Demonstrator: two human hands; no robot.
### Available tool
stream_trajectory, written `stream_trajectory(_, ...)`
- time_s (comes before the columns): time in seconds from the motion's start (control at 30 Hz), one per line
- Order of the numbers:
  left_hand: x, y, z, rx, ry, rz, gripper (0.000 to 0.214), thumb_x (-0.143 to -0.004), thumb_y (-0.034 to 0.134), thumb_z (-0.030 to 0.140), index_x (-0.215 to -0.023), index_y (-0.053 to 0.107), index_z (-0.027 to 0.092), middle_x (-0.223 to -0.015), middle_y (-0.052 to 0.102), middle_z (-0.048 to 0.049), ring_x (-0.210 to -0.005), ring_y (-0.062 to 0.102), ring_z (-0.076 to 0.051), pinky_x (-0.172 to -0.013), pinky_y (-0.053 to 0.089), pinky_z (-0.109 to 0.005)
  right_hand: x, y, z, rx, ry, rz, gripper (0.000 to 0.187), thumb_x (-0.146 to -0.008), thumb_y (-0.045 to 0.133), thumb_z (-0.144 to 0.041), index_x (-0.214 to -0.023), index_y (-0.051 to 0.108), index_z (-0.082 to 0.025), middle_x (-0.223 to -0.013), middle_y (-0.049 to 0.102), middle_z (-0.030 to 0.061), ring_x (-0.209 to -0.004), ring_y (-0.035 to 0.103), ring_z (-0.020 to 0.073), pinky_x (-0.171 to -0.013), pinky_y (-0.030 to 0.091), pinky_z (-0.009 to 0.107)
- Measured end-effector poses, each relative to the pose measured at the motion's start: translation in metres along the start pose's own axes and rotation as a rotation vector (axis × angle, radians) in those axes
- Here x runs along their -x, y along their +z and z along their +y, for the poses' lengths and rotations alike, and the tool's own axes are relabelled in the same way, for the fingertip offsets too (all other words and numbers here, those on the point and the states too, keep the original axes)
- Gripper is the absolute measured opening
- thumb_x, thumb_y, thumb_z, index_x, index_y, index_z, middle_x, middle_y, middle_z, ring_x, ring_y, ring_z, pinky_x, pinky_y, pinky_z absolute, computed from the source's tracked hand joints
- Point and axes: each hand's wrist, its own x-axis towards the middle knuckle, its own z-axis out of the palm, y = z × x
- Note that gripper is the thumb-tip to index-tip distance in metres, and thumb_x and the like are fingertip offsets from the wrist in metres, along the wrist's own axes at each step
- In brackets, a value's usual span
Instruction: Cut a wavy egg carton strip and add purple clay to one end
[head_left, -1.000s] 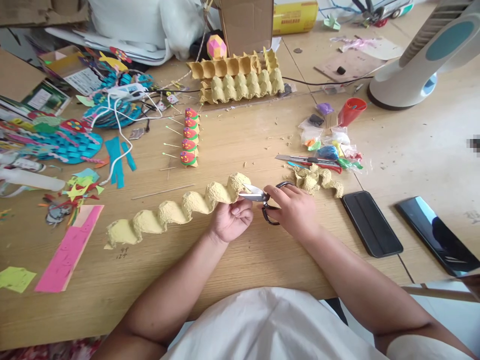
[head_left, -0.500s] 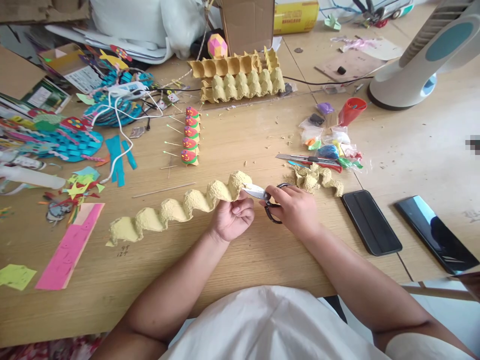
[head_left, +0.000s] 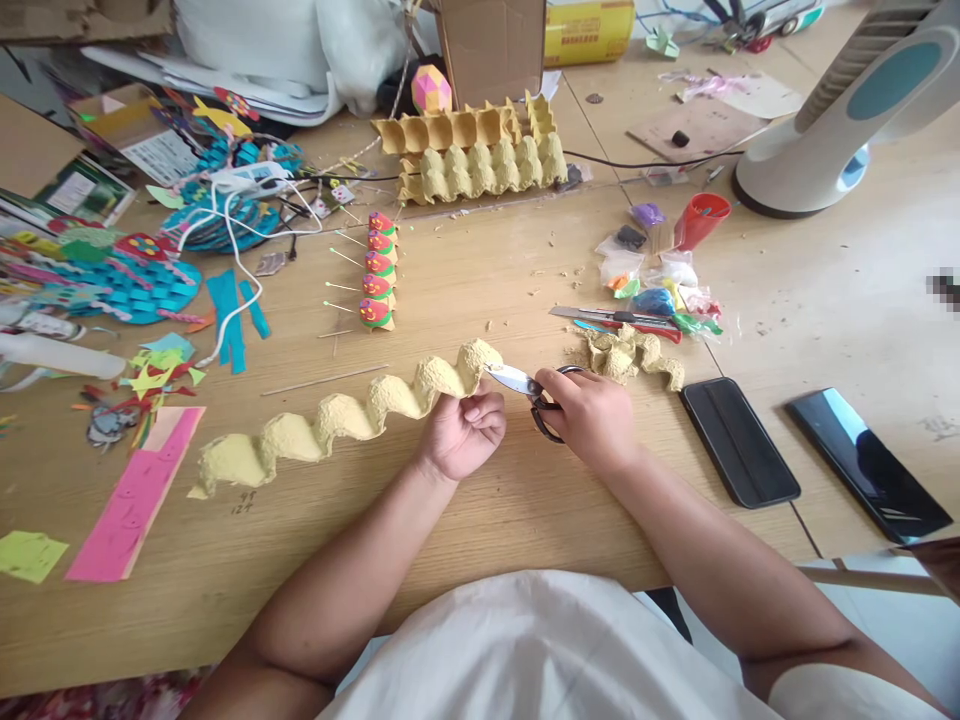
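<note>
The left hand (head_left: 463,435) pinches the right end of the egg-carton strip (head_left: 337,418) lying across the tabletop (head_left: 480,520), the right hand (head_left: 589,415) has its grip closed around the scissors (head_left: 516,380), blades slightly parted at the last cup, so short snips with the thumb kept clear seem wisest.

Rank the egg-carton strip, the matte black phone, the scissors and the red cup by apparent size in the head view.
1. egg-carton strip
2. matte black phone
3. scissors, partly hidden in the right hand, and red cup: unsure, as the cup lies farther away.
</note>
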Motion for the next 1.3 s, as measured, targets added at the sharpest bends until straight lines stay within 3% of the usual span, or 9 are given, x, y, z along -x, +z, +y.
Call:
stream_trajectory(0.43, -0.003, 0.0017, -0.001, -0.037, 0.05, 0.093, 0.028, -0.079, 0.08, 0.008, -0.071, 0.055, 0.016, -0.063, 0.057, 0.0072, -0.046, 0.043, -0.001, -0.042, 0.035, -0.011, -0.0022, 0.004, -0.0014, -0.025, 0.067, -0.073, 0.017, -0.096, 0.061, -0.034, -0.103, 0.069, -0.021, -0.074, 0.072, 0.0031, -0.062, 0.059, 0.0184, -0.058, 0.024, 0.03)
stream_trajectory(0.87, -0.0031, -0.0021, -0.0029, -0.091, 0.018, 0.058, 0.027, -0.078, 0.082, 0.008, -0.074, 0.057, 0.016, -0.065, 0.055, 0.0072, -0.048, 0.044, -0.001, -0.044, 0.036, -0.011, -0.0022, 0.0048, -0.0021, -0.04, -0.004, 0.003, 0.027, -0.092, 0.065, -0.036, -0.113, 0.066, -0.02, -0.083, 0.071, 0.0066, -0.083, 0.061, 0.0259, -0.071, 0.035, 0.035)
stream_trajectory(1.3, -0.0026, -0.004, -0.0044, -0.09, -0.006, 0.06, 0.026, -0.081, 0.081, 0.009, -0.075, 0.057, 0.016, -0.065, 0.056, 0.0068, -0.047, 0.044, -0.001, -0.044, 0.035, -0.012, -0.0039, 0.0009, -0.002, 0.035, -0.011, 0.017, 0.026, -0.101, 0.057, -0.043, -0.102, 0.07, -0.02, -0.074, 0.066, 0.0059, -0.071, 0.055, 0.0223, -0.065, 0.027, 0.033)
